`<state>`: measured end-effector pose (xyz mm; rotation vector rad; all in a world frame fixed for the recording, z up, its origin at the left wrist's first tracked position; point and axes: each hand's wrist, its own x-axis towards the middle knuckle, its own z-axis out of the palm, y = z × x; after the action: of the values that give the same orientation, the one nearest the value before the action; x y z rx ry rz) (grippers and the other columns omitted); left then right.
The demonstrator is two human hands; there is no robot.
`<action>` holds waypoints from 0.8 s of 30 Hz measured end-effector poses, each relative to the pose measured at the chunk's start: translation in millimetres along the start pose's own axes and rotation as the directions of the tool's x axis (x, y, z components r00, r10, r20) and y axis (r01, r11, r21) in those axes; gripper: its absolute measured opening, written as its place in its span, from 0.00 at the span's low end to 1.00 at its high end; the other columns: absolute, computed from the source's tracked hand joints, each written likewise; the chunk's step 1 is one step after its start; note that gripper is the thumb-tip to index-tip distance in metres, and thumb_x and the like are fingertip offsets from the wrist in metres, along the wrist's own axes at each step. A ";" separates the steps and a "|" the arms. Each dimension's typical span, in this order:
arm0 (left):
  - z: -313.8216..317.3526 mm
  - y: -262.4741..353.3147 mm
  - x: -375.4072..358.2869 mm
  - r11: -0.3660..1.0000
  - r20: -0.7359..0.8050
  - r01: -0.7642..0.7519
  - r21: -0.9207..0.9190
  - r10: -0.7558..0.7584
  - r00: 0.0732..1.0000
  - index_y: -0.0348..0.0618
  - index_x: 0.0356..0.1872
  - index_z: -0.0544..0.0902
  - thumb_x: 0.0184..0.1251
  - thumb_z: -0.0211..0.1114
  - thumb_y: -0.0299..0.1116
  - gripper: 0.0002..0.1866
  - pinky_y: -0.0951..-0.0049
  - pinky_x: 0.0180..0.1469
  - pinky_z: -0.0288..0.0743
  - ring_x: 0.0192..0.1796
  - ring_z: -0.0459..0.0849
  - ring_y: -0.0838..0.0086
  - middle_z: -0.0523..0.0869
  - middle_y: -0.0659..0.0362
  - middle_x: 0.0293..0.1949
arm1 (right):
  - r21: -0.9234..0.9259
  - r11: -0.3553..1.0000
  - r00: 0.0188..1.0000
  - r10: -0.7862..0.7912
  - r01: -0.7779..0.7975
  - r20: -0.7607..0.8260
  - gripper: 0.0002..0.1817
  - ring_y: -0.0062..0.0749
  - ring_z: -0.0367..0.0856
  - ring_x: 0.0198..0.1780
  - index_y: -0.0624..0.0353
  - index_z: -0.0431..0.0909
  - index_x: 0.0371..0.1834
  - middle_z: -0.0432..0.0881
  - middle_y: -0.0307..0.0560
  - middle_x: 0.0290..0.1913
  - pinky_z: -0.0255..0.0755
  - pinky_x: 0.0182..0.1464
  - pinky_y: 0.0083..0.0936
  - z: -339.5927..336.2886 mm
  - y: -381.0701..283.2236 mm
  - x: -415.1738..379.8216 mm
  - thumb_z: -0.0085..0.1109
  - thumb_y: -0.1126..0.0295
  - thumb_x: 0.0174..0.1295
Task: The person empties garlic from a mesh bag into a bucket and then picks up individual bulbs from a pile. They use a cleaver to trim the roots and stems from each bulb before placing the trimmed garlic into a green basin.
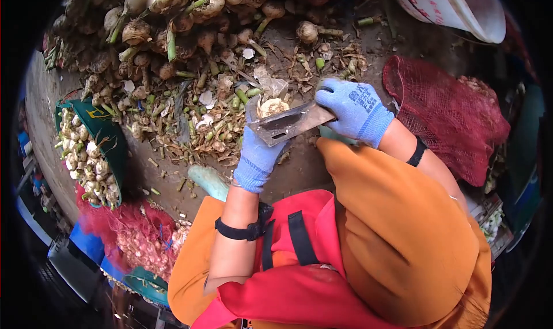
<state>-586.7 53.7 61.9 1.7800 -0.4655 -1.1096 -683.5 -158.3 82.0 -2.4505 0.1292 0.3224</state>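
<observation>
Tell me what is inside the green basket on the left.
The green basket holds trimmed garlic bulbs, pale with short stems. Its bottom and deeper layers are covered by them.

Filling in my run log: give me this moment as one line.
left hand: holds garlic bulb | right hand: grips cleaver, blade at bulb | garlic pile ahead

Blade (291, 123) partly covering garlic bulb (273, 106) at centre; white bucket (455, 6) cut off at upper right; lower left corner too dark to tell.
</observation>
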 end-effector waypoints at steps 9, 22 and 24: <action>9.7 8.1 -14.1 0.986 -0.137 -0.081 -0.144 0.061 0.989 0.37 0.61 0.64 0.56 0.69 0.24 0.32 0.72 0.54 0.76 0.53 0.80 0.72 0.80 0.54 0.51 | -0.078 0.995 0.998 -0.062 0.059 -0.031 0.12 0.45 0.80 0.41 0.53 0.75 0.35 0.74 0.48 0.39 0.75 0.39 0.40 -11.7 -3.1 10.1 0.60 0.64 0.47; -21.5 9.6 4.2 0.754 -0.045 -0.377 0.538 0.472 0.881 0.37 0.58 0.69 0.53 0.72 0.29 0.31 0.72 0.51 0.78 0.47 0.82 0.72 0.82 0.56 0.47 | 0.009 1.000 1.000 -0.008 0.008 -0.021 0.10 0.49 0.81 0.41 0.54 0.78 0.34 0.79 0.49 0.38 0.76 0.41 0.41 -9.3 -20.7 33.8 0.59 0.64 0.50; -17.7 7.4 -3.0 0.942 -0.204 -0.271 0.200 0.310 0.929 0.36 0.57 0.72 0.53 0.70 0.27 0.29 0.71 0.51 0.78 0.46 0.84 0.69 0.83 0.57 0.48 | -0.005 0.998 0.998 -0.058 0.058 -0.028 0.10 0.48 0.81 0.42 0.54 0.78 0.35 0.79 0.49 0.39 0.76 0.42 0.42 -12.1 -21.7 36.0 0.59 0.64 0.50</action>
<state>-572.1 61.6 72.1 1.8857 -0.6719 -0.6602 -642.6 -149.4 94.7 -2.4584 0.0693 0.2632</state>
